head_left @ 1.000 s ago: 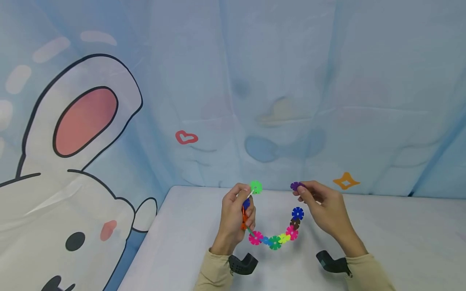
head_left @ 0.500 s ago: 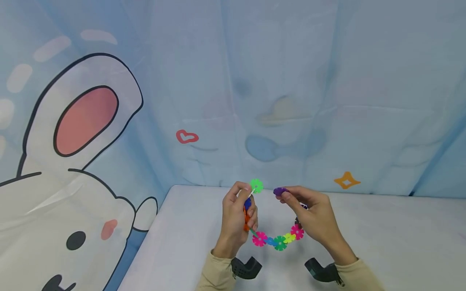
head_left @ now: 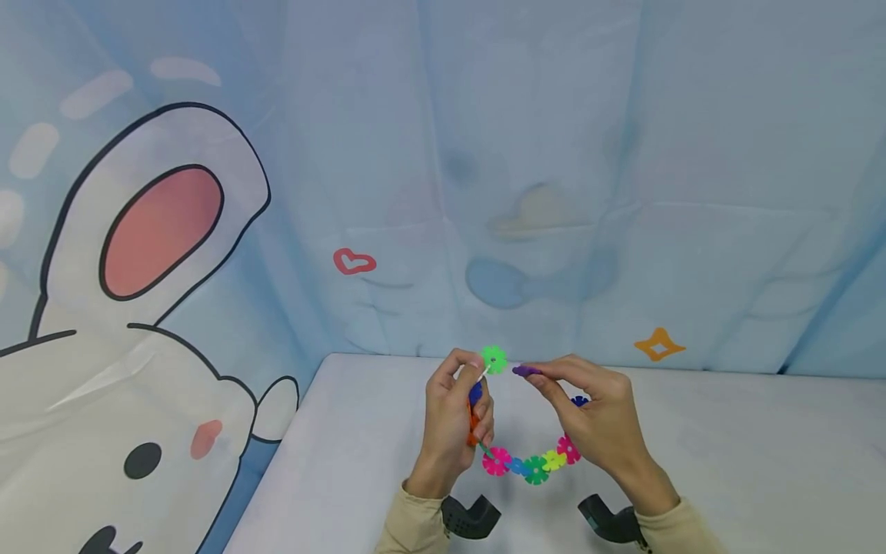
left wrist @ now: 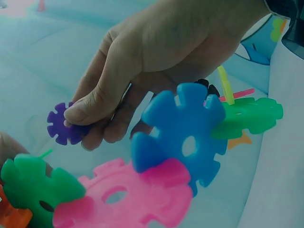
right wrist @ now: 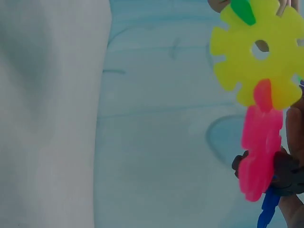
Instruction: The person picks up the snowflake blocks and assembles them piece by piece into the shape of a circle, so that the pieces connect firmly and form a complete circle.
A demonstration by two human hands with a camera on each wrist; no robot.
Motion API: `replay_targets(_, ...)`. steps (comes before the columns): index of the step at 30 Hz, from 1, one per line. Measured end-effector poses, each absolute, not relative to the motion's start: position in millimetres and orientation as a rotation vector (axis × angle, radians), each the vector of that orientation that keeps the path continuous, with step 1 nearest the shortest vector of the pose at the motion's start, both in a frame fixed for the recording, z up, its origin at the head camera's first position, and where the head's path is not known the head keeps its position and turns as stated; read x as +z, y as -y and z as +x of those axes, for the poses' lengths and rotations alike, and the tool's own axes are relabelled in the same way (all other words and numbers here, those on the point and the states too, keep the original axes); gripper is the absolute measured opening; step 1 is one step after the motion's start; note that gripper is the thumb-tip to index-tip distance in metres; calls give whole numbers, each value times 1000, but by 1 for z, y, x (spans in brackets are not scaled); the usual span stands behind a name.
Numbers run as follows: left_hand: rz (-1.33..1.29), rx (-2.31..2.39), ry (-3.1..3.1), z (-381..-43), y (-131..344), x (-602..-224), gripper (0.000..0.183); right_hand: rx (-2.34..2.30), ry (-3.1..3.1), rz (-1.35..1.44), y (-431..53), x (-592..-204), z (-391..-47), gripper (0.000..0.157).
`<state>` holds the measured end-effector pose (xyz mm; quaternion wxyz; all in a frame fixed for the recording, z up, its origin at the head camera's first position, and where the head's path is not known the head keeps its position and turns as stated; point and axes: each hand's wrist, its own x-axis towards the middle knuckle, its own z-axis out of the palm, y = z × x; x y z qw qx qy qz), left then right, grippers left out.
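A chain of notched plastic snowflake discs hangs in a curve between the hands in the head view, with a pink disc (head_left: 495, 462), a green disc (head_left: 536, 470) and a yellow disc (head_left: 554, 460) along its bottom. My left hand (head_left: 443, 431) grips one end, fingers curled round its orange and blue discs. A light green disc (head_left: 494, 359) sticks up past the thumb, joined to a white one. Between thumb and fingers, my right hand (head_left: 598, 412) pinches a purple disc (left wrist: 61, 126), edge-on beside the light green one. The chain's dark blue end (head_left: 580, 401) is partly hidden behind this hand.
Below the hands spreads a white table (head_left: 332, 462). Behind it hangs a light blue cloth (head_left: 554, 115) printed with a rabbit (head_left: 173, 369). Black wrist mounts (head_left: 472, 517) project inward from both sleeves.
My right hand has moved left with the purple disc, close to the light green disc, and the disc has turned edge-on. The left hand and chain have shifted slightly right.
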<state>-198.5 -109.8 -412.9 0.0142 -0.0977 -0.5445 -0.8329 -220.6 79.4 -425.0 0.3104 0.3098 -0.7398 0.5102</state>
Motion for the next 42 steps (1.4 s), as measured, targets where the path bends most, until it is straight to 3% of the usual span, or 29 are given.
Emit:
replay_targets(10,-357,-2532,1783,-195,109,-410,15,1237,1875,843,-80,-423,-222,33)
replay_targets(17,-406,-2499,1858,-195,109,-408,33,1210,1820,867,-84,-423,-224,40)
replay_targets(24,-439,-2554,1891,-194,109,-408,16,1173,1822,882,-86,-421,-224,43)
replay_targets(26,-448,-2553,1911,-194,110,-408,15,1172,1825,885,-86,-421,-224,38)
replay_targets(29,-456,-2536,1934,-194,110,-409,22,1162,1823,893,-86,-420,-222,6)
replay_targets(33,-463,-2532,1934,-195,110,-409,32,1154,1809,898,-85,-423,-223,32)
replay_targets(42,-484,-2536,1918,-195,108,-410,29,1159,1773,887,-82,-425,-224,6)
